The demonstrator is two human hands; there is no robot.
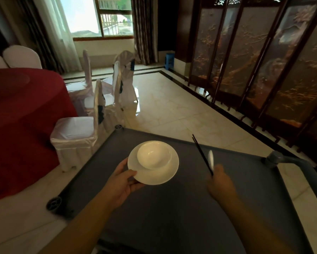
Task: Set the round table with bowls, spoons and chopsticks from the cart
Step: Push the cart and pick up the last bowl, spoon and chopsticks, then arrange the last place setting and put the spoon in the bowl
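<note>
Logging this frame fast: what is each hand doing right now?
Left hand: grips the plate with the bowl on it.
Right hand: holds the chopsticks and the spoon.

A glossy white ceramic look is shown by the bowl [154, 155] and the plate [159, 176] at centre frame. The cart [172, 208] top is seen as matt grey, plastic-like. The chopsticks [201, 153] appear dark and smooth, the spoon [211, 158] white and shiny. At left, the round table [16, 116] is draped in matt red cloth, the chairs [77, 136] in satiny white fabric. The floor [172, 110] is polished, reflective stone.
</note>
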